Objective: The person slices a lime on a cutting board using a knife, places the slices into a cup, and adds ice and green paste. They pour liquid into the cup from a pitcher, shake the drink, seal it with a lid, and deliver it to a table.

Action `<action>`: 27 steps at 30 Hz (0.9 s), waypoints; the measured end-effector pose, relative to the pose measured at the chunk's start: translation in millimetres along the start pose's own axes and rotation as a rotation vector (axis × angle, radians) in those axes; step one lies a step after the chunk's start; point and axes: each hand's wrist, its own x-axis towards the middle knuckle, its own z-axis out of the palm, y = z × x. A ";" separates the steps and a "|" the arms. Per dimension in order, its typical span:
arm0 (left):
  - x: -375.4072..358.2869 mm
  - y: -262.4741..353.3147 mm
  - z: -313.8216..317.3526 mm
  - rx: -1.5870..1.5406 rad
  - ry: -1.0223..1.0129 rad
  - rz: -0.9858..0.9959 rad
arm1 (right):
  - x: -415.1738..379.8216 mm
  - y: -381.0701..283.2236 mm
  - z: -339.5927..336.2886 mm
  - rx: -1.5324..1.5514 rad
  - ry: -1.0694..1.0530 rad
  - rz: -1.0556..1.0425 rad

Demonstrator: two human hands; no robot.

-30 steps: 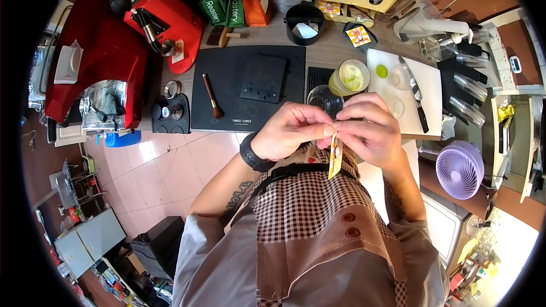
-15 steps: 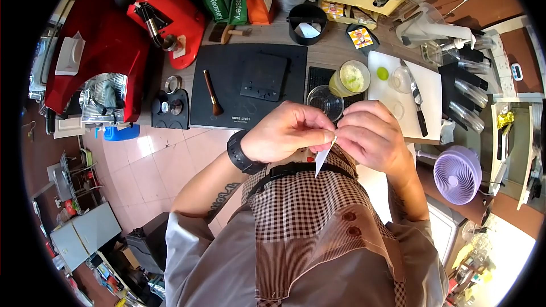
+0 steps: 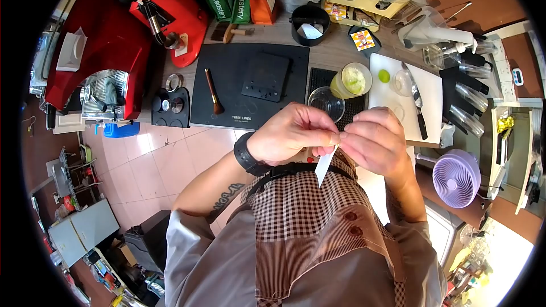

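My left hand (image 3: 293, 136), with a black watch at the wrist, pinches the top of a narrow white strip (image 3: 325, 169) that hangs down in front of the apron. The fingertips of my right hand (image 3: 376, 141) are closed at the same end of the strip, against the left fingertips. Just beyond my hands stands an empty-looking clear cup (image 3: 327, 104). Behind it, on a black mat, is a glass with a pale green drink and white bits on top (image 3: 354, 81).
A white cutting board (image 3: 381, 98) at the right holds a knife (image 3: 420, 108) and a lime piece (image 3: 384, 75). A black mat (image 3: 227, 105) with a brush (image 3: 213, 91) lies left. Red machines (image 3: 96, 40) stand far left, a purple fan (image 3: 456, 178) right.
The view has shifted slightly. The white strip hangs lower and shows more of its flat side; both hands still pinch its top.
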 end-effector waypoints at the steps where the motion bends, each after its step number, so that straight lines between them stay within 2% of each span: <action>1: 0.2 0.2 0.2 -0.001 -0.001 0.000 | -1.3 0.5 -1.0 -0.023 -0.001 -0.034; 5: 0.3 1.8 -2.2 0.027 0.014 -0.025 | -1.7 0.4 -5.9 -0.095 -0.056 -0.100; 11: 4.0 11.2 -26.0 0.117 0.122 -0.010 | -9.2 3.8 -9.4 -0.107 -0.086 -0.076; 14: 8.8 12.8 -46.4 0.179 0.159 0.075 | -24.6 6.7 -13.0 -0.149 -0.110 -0.011; 19: 31.5 29.3 -87.2 0.373 0.322 0.100 | -71.1 13.6 -17.7 -0.148 -0.009 0.225; 21: 53.0 36.9 -110.9 0.480 0.422 0.241 | -92.8 13.5 -23.1 -0.143 0.078 0.359; 22: 70.6 41.6 -119.8 0.730 0.546 0.381 | -100.2 14.6 -28.2 -0.140 0.126 0.387; 23: 85.1 50.1 -126.8 1.116 0.668 0.455 | -110.8 15.6 -33.5 -0.140 0.150 0.439; 25: 130.0 55.9 -133.6 1.489 0.648 0.643 | -130.5 18.0 -41.3 -0.136 0.196 0.540; 27: 176.2 45.8 -162.8 1.852 0.471 0.668 | -138.5 15.2 -47.8 -0.144 0.202 0.611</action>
